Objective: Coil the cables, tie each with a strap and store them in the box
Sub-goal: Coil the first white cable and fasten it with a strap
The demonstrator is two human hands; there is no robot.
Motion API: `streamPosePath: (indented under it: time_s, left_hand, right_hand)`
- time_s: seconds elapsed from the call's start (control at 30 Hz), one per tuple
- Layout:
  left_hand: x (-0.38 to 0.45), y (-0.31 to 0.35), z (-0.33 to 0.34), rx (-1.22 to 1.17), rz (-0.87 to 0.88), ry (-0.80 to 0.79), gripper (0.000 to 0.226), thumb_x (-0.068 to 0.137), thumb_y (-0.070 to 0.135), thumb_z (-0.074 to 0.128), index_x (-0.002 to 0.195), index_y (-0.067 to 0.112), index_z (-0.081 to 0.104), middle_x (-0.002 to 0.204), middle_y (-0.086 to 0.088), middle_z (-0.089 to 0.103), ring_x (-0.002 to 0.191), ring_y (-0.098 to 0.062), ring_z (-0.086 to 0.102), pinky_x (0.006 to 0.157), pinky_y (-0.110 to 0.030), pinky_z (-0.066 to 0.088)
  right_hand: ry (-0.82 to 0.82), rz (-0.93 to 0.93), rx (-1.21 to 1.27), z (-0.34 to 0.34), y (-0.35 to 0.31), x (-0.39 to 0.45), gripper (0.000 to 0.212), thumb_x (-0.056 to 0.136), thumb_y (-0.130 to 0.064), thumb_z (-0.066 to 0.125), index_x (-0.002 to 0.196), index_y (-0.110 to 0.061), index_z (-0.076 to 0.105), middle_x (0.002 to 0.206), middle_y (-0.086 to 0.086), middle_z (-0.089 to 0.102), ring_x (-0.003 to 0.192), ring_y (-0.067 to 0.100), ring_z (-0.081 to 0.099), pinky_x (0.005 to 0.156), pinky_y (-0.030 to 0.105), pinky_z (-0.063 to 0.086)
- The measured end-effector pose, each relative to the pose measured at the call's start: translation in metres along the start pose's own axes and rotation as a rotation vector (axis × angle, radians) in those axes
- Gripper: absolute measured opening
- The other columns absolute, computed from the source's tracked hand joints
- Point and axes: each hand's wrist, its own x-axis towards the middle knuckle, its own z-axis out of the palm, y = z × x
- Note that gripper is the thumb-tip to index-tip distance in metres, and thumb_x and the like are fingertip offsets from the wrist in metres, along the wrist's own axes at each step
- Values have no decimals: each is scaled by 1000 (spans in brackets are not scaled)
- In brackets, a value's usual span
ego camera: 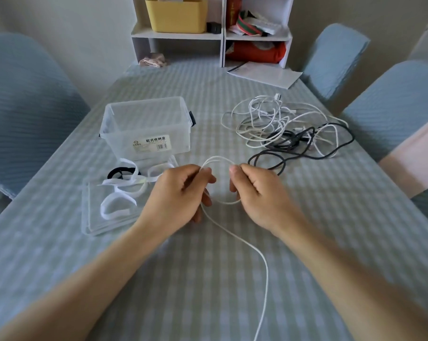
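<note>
Both hands hold 1 white cable (220,158) above the worktop (208,279); the left hand (181,193) has its fingers (206,172) clamped on one side of a small coil, the right hand (254,190) pinches the other side, and the loose tail runs down toward the near edge.

The coil looks only 2 or 3 turns deep; if either pinch slackens the loops will likely spring apart; the long tail could drag on the cloth or twist as it is wound, giving uneven loops.

The straps (119,190) lie on the clear lid (92,217) just left of the left hand, so one hand must let go to reach them, which risks the coil opening.

The box (144,126) stands open behind the straps; the tangle (281,126) of white and black cables sits to the right, near the right hand, where a loop could snag.
</note>
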Motion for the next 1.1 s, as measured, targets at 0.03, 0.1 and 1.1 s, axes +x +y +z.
streamPosePath:
  time_s: [0.03,0.1,1.1]
  left_hand:
    - [0,0,0,-30,2,31,26,101,25,52,84,18,70,58,-1,67,37,-20,53,39,-22,40]
    - [-1,1,-1,-83,37,92,23,101,24,53,87,21,70,58,-3,64,35,-19,50,39,-23,38]
    - [8,-7,-26,189,361,396,35,101,21,54,77,-2,61,53,-19,51,46,-35,50,52,-46,42]
  right_hand:
    - [-31,24,9,0,0,0,42,103,-33,47,65,-16,55,51,-5,53,52,13,53,55,31,41]
    - [-91,51,27,-2,-1,2,44,102,-33,50,62,-13,52,49,-2,49,50,14,47,55,34,39]
    - [-384,447,239,-39,-21,-2,20,93,-6,51,74,-6,56,50,6,59,42,21,59,46,23,44]
